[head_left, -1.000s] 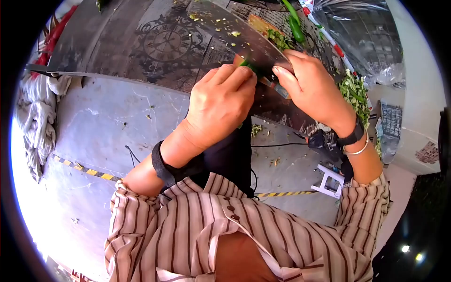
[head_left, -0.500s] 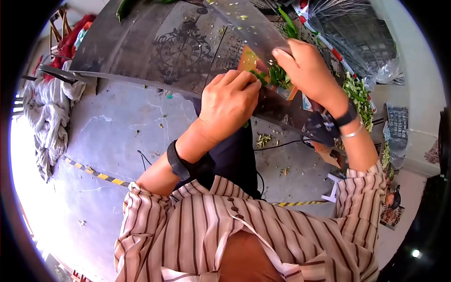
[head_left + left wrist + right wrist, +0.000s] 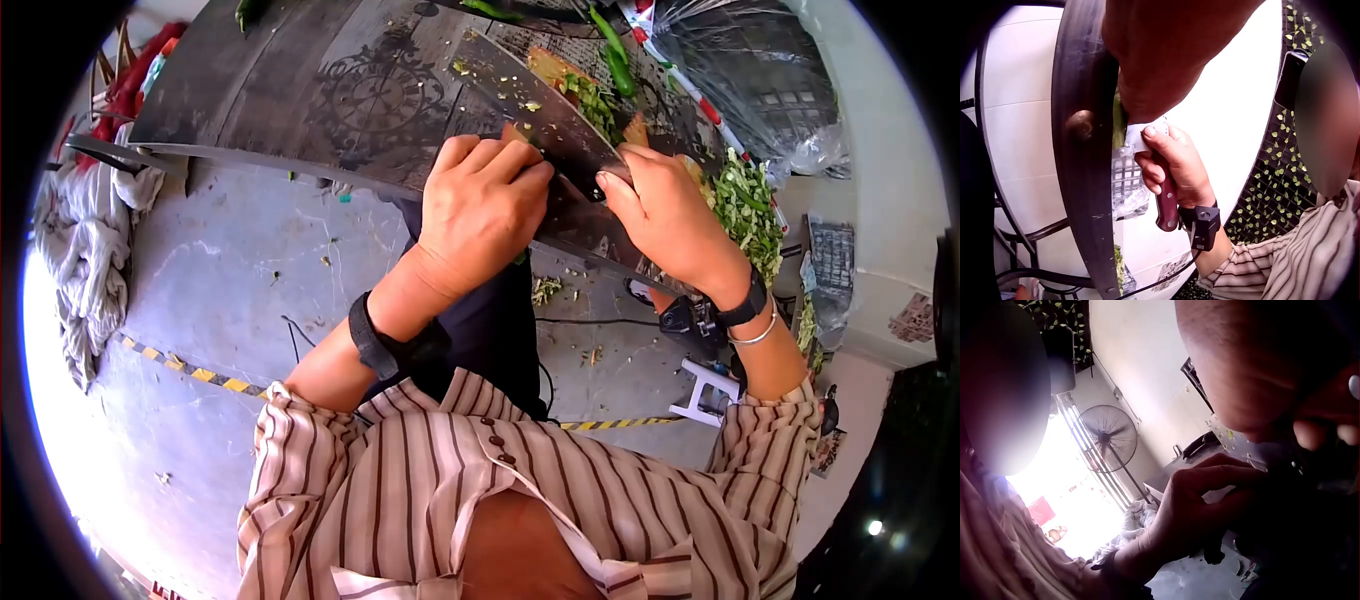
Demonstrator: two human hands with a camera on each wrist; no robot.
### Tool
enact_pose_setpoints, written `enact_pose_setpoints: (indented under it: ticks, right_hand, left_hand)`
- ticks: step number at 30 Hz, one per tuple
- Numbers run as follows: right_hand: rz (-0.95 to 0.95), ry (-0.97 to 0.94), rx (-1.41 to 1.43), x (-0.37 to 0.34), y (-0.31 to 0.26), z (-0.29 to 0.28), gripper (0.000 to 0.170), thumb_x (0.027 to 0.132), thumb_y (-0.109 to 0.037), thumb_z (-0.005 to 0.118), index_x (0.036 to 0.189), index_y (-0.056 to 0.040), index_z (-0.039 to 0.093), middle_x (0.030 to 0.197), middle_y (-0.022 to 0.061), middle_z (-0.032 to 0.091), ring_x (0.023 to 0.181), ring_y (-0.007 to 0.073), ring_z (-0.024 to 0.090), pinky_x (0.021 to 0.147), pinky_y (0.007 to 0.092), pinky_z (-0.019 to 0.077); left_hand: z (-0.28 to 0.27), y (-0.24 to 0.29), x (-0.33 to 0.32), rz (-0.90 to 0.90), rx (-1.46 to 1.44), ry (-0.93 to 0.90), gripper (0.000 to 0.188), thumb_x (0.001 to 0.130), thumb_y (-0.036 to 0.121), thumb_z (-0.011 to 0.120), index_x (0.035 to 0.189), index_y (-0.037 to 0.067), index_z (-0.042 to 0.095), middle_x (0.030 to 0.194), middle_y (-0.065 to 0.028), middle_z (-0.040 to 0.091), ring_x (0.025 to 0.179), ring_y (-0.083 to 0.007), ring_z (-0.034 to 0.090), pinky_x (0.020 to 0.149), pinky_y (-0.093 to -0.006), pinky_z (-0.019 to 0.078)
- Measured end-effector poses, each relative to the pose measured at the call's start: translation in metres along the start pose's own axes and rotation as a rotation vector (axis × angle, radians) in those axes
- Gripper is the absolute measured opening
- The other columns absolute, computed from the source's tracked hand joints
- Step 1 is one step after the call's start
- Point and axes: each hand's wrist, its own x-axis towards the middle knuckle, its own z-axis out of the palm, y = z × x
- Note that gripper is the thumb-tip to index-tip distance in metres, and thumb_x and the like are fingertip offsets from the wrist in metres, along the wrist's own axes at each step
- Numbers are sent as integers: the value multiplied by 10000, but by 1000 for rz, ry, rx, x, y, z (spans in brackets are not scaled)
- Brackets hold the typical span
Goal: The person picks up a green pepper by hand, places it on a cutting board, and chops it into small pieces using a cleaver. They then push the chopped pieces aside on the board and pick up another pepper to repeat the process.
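Note:
My right hand (image 3: 675,220) grips a cleaver, its broad blade (image 3: 530,105) flecked with green bits and slanting to the far left. In the left wrist view its dark red handle (image 3: 1166,200) shows in the palm. Beside the blade, my left hand (image 3: 485,205) has its fingers curled over green chilies (image 3: 1119,122) at the table edge; the hand hides most of them. Chopped green pieces (image 3: 592,105) lie beyond the blade on an orange-brown board (image 3: 548,68), which the cleaver partly covers.
Whole green chilies (image 3: 618,70) lie on the dark patterned table (image 3: 300,90). A heap of chopped greens (image 3: 750,215) is right of my right hand, near a red-and-white strip (image 3: 710,105) and clear plastic (image 3: 745,75). A white stool (image 3: 703,392) stands on the floor below.
Half a second ago the cleaver was lifted away, baring the chopped pieces near my left fingers. Now it is back down beside those fingers. The left hand keeps its curled hold.

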Motion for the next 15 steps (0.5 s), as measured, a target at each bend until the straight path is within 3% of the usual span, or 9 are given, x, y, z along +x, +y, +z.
enact_pose_setpoints:
  ticks: [9,15]
  right_hand:
    - [85,-71,-7,3,-5,-8,257,951,-148,530,849,87,526,846,267,555,821,464,538,708,467,442]
    - [49,-12,16,14,-6,1,274,948,-155,537,817,85,523,815,272,552,789,469,538,699,472,440]
  left_hand:
    - [-8,5,-14,6,-77,20,241,712,114,760,944,82,701,992,-9,647,934,-193,625,839,-343,441]
    - [-4,3,-16,-3,-112,48,222,709,99,760,923,67,708,988,-18,655,937,-199,635,848,-350,464]
